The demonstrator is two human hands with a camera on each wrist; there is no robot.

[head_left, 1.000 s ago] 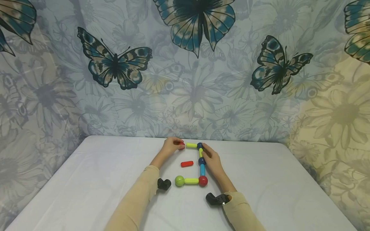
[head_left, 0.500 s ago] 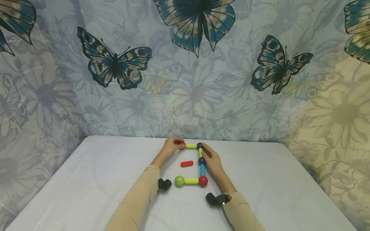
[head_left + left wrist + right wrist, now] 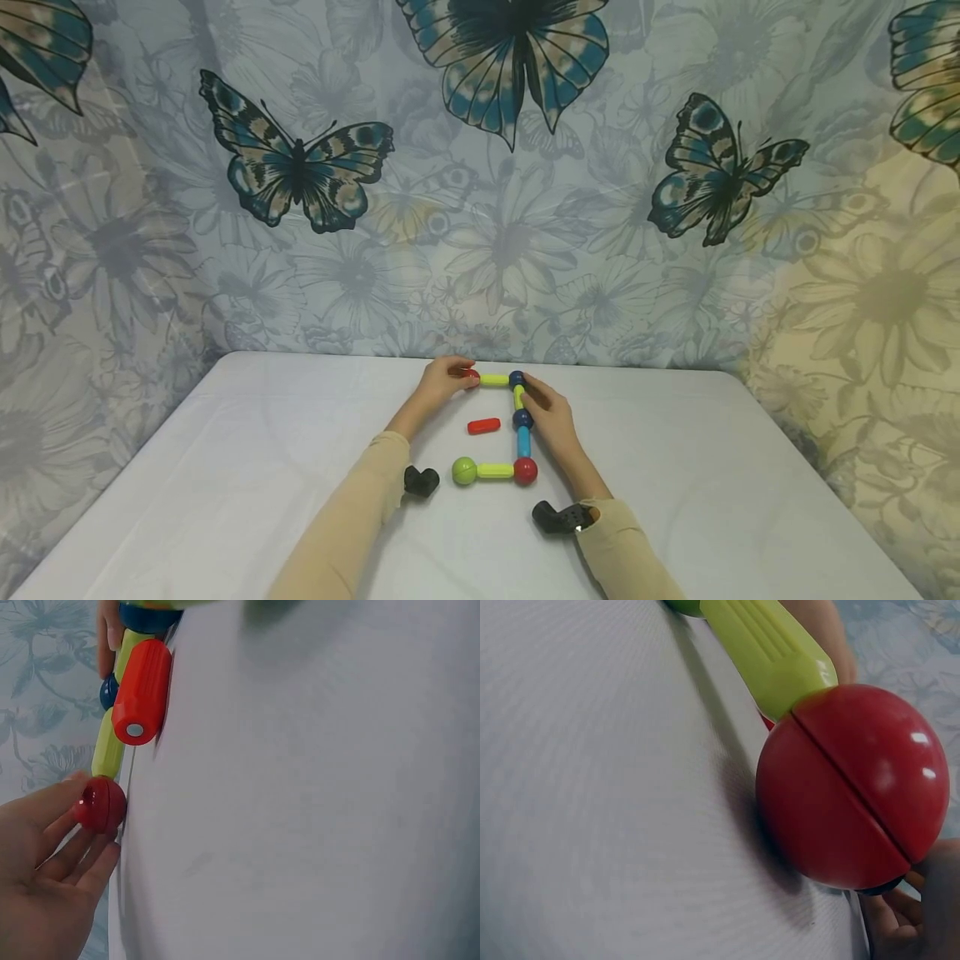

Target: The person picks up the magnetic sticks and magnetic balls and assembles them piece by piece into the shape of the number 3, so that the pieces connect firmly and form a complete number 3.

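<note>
My left hand (image 3: 441, 387) pinches a small red ball (image 3: 103, 804) between thumb and fingers at the far side of the table. The ball touches the left end of a yellow-green magnetic rod (image 3: 494, 380), whose right end meets a dark blue ball (image 3: 517, 379). My right hand (image 3: 552, 417) holds a second yellow-green rod (image 3: 518, 398) between that ball and another dark blue ball (image 3: 522, 419); its fingers partly cover the rod. Nearer, a light blue rod (image 3: 523, 442) joins a large red ball (image 3: 526, 471), then a yellow-green rod (image 3: 495, 471) and a green ball (image 3: 464, 471).
A loose red rod (image 3: 483, 426) lies on the white table (image 3: 247, 467) inside the bracket-shaped chain. Black wrist devices (image 3: 422, 482) sit on both forearms. A butterfly-patterned backdrop (image 3: 510, 275) rises behind the table's far edge.
My left hand's red ball had a small gap to the rod's end a second ago; the two now touch. The right hand keeps its hold in about the same place.
</note>
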